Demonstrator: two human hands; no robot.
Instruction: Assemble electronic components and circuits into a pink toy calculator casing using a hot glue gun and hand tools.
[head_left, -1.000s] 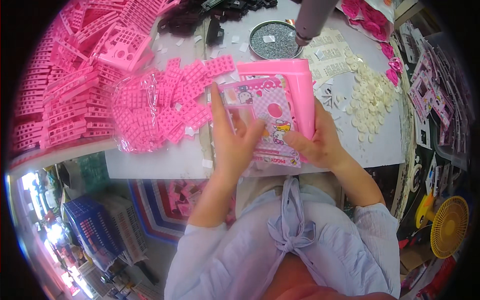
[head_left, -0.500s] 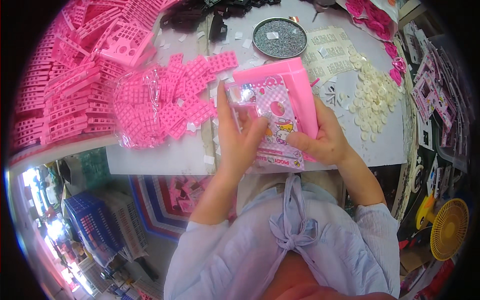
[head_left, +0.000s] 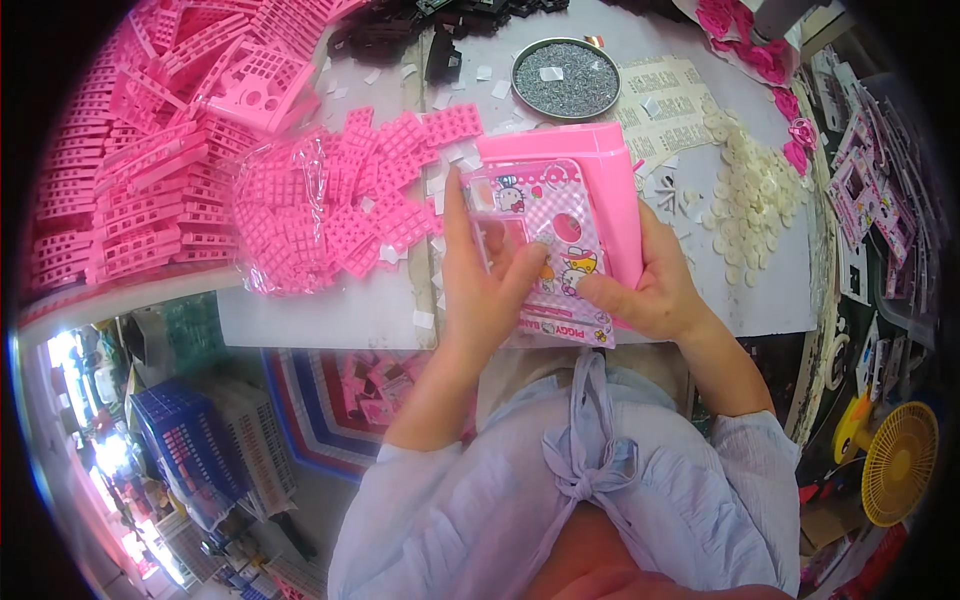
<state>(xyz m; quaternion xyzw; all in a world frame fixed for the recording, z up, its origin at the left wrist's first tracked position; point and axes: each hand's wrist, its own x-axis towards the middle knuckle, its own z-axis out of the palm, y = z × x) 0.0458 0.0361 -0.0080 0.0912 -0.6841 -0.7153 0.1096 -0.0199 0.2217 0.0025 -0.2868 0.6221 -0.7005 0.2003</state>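
My left hand [head_left: 482, 290] holds a thin printed cover panel [head_left: 548, 205] by its left side, thumb pressed on its face. The panel is pink and white with cartoon figures, a rectangular window and a round hole. Behind it lies a pink plastic casing [head_left: 612, 170], its smooth edge showing along the top and right. My right hand [head_left: 655, 285] grips the casing from the right, fingers behind it and thumb on the panel's lower right part. Both pieces are tilted just above the table's near edge. Whether the panel sits flush on the casing is hidden.
Pink keypad pieces [head_left: 375, 170] lie left of my hands, some in a clear bag, beside stacked pink casings [head_left: 150, 180]. Behind stands a round tin of small metal screws [head_left: 566, 80], near black parts [head_left: 440, 55]. White discs [head_left: 745, 205] are heaped at the right.
The panel and casing have shifted slightly right and down in the picture with both hands. Both hands keep their hold.
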